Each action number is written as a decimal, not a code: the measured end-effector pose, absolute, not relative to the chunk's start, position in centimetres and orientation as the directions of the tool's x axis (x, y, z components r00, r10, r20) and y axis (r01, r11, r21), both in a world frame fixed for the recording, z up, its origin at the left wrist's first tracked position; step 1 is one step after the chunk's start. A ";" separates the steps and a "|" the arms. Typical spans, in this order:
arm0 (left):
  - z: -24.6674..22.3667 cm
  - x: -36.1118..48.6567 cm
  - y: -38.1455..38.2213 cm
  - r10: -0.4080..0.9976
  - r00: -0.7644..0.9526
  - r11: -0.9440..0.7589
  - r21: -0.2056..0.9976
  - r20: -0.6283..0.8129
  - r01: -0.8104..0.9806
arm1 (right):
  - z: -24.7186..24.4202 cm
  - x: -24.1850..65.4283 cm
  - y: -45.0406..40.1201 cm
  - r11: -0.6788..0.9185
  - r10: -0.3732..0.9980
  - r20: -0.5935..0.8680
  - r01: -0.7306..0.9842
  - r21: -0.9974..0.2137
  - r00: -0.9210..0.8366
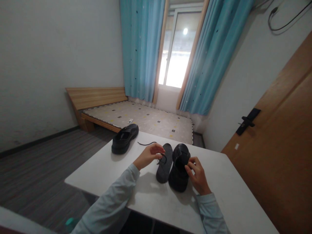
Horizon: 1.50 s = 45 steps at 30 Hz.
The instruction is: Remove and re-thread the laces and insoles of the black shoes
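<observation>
On the white table [216,182], a black shoe [179,177] stands upright with its toe toward the window. My right hand [197,174] is at the right side of its opening, fingers pinched at the edge. A dark insole [164,169] lies flat just left of that shoe. My left hand [151,155] is above the insole's left side, thumb and fingers closed on a thin black lace [163,158] that curls over the insole. Another black shoe [125,138] stands at the table's far left edge. A second dark lace [146,143] lies behind my left hand.
Beyond the table is a low bed [151,118] with a wooden headboard. Blue curtains [143,48] hang beside the window. A wooden door [275,146] with a black handle is at the right. Something green [70,222] shows at the lower left.
</observation>
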<state>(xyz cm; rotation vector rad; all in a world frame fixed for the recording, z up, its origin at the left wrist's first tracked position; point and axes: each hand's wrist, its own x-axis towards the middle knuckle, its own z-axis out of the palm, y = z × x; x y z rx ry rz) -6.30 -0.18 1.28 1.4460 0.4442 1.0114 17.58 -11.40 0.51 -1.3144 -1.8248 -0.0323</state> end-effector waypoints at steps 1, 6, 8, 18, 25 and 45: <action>1.4 -6.4 0.0 0.829 0.450 -0.179 0.919 0.333 -0.351 | 0.5 17.6 -11.4 0.445 0.759 0.647 0.783 -0.434 -0.073; 1.2 -7.2 1.8 0.933 -0.078 -0.354 0.857 0.351 -0.376 | 0.2 17.6 -11.4 0.451 0.751 0.655 0.787 -0.422 -0.079; 1.0 -7.4 2.4 0.925 -0.108 -0.380 0.880 0.364 -0.286 | 0.1 17.5 -11.4 0.450 0.753 0.653 0.787 -0.422 -0.080; -1.5 -6.1 2.7 0.850 0.285 -0.521 0.631 0.443 0.575 | 0.1 17.4 -11.1 0.442 0.762 0.643 0.790 -0.425 -0.080; -2.3 -5.5 2.4 0.801 0.532 -0.598 0.427 0.277 0.678 | 0.1 17.3 -11.1 0.444 0.751 0.656 0.794 -0.416 -0.076; 1.2 -1.3 4.9 0.827 0.516 -0.557 0.200 0.224 0.806 | 0.3 17.3 -11.2 0.434 0.761 0.648 0.777 -0.455 -0.045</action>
